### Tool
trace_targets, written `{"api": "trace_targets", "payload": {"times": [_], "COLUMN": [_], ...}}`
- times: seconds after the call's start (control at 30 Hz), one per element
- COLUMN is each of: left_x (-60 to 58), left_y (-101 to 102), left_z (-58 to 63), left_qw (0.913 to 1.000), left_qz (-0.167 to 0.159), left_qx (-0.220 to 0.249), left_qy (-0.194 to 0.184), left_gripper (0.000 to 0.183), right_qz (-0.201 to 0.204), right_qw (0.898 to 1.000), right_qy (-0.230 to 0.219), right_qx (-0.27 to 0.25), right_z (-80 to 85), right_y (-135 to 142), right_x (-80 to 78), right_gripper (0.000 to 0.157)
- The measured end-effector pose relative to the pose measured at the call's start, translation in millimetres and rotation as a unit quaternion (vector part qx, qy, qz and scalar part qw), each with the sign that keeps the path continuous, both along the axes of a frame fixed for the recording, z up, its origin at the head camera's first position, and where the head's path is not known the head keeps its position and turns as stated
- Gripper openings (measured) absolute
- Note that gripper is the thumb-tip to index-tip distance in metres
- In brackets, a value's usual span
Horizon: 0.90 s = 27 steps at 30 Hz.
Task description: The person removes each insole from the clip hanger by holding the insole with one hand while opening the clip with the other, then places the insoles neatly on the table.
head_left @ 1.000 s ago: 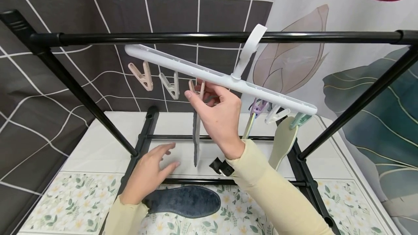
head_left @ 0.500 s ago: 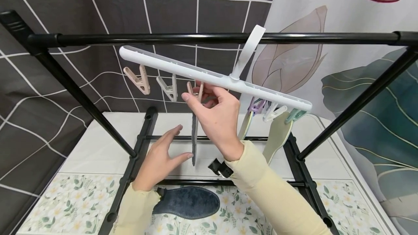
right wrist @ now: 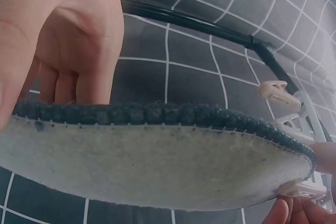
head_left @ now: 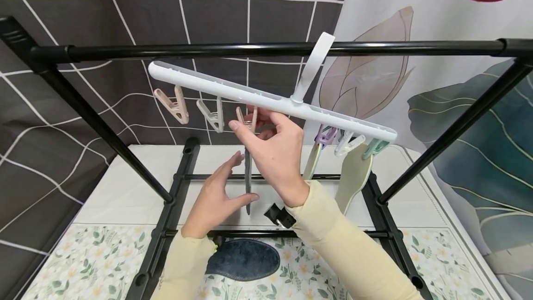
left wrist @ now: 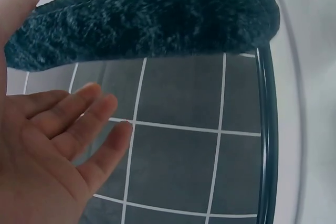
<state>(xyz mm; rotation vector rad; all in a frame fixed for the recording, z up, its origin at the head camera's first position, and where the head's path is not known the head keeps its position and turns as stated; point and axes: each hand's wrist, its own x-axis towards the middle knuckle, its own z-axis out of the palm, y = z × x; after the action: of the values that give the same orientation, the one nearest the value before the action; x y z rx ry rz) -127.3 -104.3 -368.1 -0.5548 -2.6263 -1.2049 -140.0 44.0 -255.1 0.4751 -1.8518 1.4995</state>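
Clipping seems in hand: the right hand's (head_left: 278, 149) fingers pinch the pink clip (head_left: 254, 117) at the insole's (head_left: 248, 172) top, between the hanger's (head_left: 220, 85) left end and hook (head_left: 311, 69). The left hand (head_left: 214, 200), fingers spread, probably needs to steady the insole before release.

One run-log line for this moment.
right hand: pinches clip on hanging dark insole | left hand: beside it, contact unclear | other dark insole: on floral surface | hanger: hooked over black bar
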Motion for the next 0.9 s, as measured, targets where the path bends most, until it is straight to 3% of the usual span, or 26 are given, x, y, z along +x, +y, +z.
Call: {"api": "trace_targets", "payload": {"times": [0.27,0.57,0.73,0.9], "left_x": [-0.9,-3.6,-3.7,-1.5], "left_y": [7.7,4.9,2.7,3.0], "left_z": [-2.2,-10.3,-11.5,-11.9], "left_qw": [0.9995,0.9936,0.9915,0.9936], "left_qz": [-0.006,-0.038,-0.019,0.017], "left_qx": [0.028,0.106,0.128,0.109], "left_qy": [0.014,-0.006,0.014,0.025], "left_gripper": [0.083,0.086,0.086,0.088], "right_qz": [0.005,0.007,0.019,0.025], "right_qw": [1.0,0.999,0.999,0.998], "right_qy": [0.003,0.023,0.027,0.041], "right_qx": [-0.014,-0.027,-0.037,-0.04], "right_z": [1.1,21.5,13.8,-0.7], "right_y": [-0.7,-4.3,-2.8,-1.4], "right_x": [2.8,22.7,16.9,5.1], "right_gripper": [0.024,0.015,0.017,0.025]}}
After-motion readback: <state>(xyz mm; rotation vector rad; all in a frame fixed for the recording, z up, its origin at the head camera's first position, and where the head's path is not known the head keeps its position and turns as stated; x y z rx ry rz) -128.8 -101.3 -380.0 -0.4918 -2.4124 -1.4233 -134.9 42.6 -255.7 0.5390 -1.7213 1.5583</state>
